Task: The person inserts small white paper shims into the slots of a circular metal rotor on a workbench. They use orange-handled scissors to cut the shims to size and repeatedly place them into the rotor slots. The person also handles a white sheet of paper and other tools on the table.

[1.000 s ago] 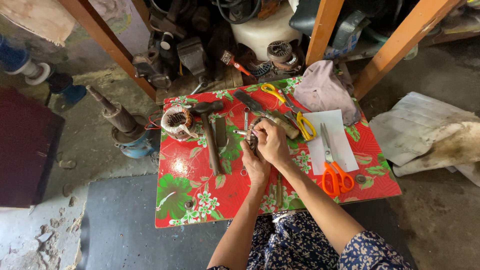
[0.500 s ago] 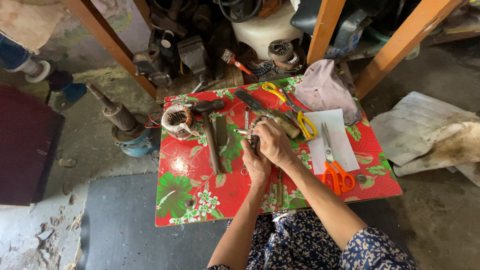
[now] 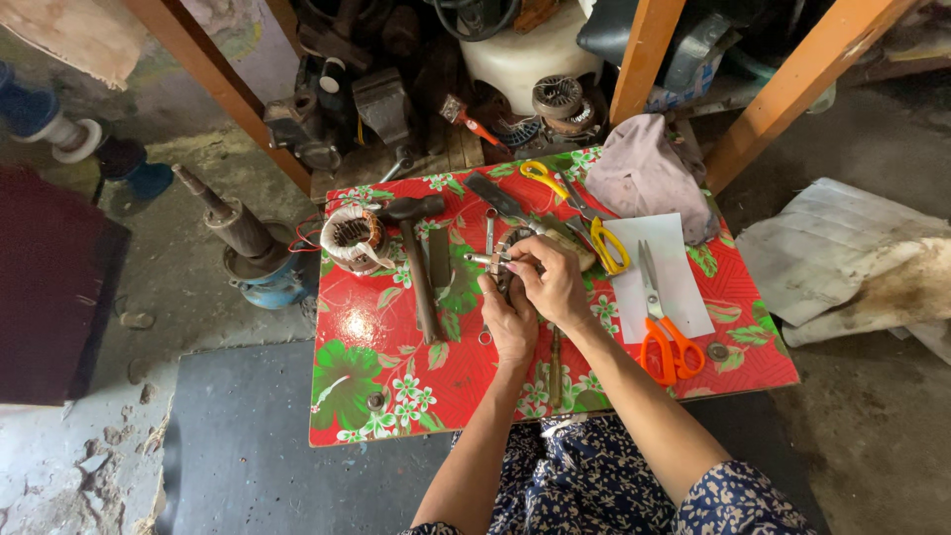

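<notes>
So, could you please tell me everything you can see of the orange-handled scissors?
The orange-handled scissors have two orange plastic loops and bare metal blades, shut. They lie flat on the white paper sheet, blades pointing away from the person, handles over the paper's near edge onto the red floral table. Neither hand touches them; the right hand is nearest.

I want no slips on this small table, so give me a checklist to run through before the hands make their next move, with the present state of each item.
1. Both hands on the work: left hand and right hand meet over a small metal part: ok.
2. Which fingers clamp the part: cannot tell, the hands cover it.
3. Hammer lies flat left of the hands, apart from them: ok.
4. Orange-handled scissors lie on the white paper, blades shut: ok.
5. Yellow-handled pliers close behind the right hand: not ok, crowded.
6. Wound coil near the table's left edge: not ok.
</notes>
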